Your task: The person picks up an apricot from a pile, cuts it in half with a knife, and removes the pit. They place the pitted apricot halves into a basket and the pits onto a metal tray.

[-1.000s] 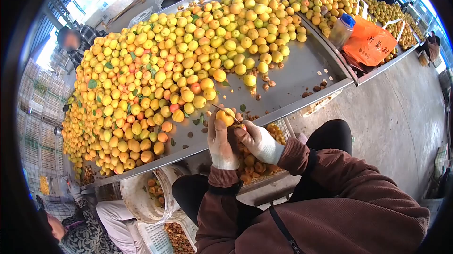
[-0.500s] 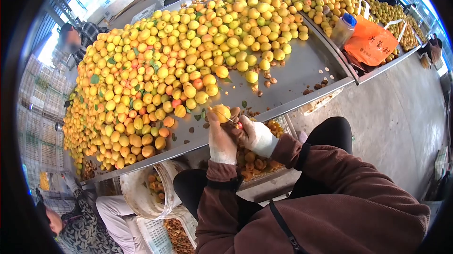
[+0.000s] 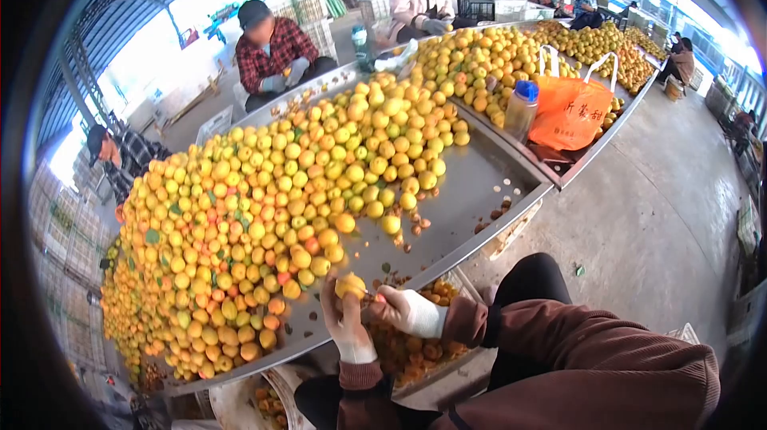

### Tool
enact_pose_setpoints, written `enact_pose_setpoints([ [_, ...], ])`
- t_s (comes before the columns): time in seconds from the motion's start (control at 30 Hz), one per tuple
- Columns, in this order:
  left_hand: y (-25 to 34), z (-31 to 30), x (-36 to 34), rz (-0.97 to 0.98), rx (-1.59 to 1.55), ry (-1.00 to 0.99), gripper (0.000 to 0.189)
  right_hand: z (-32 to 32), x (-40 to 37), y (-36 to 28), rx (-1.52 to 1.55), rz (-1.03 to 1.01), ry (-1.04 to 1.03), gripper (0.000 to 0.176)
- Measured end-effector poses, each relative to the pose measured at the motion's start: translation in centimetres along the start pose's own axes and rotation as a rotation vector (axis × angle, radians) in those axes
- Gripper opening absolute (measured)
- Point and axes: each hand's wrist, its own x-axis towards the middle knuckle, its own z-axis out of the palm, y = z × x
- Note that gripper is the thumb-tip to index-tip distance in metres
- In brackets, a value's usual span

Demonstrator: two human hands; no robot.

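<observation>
My left hand is closed around a yellow apricot, holding it up over the near edge of the metal table. In my right hand is a small knife with a reddish handle; its tip end is against or very close to the apricot, and the blade is mostly hidden. Pale coverings show on both hands and wrists. A large heap of apricots covers the table beyond my hands. Below them sits a crate of opened apricots.
A bottle with a blue lid and an orange bag stand on the adjoining table section. A white bucket is beside my knee. Several people sit around the tables, one in a red checked shirt. Pits and leaves lie scattered on the metal.
The view has tilted up, showing more people at the far side. My hands remain together with the apricot and knife, appearing lower in view. The knife blade shows less than before.
</observation>
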Motion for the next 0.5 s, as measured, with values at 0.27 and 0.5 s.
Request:
enact_pose_setpoints([
  [0.27,-1.2,-0.1,0.8,-0.106,-0.107,-0.092,0.036,0.8,0.4,1.3,0.067,-0.026,0.088,0.030],
  [0.5,-2.3,-0.3,-0.2,-0.307,-0.272,-0.012,0.046,0.7,0.3,1.3,-0.143,-0.039,0.093,0.037],
])
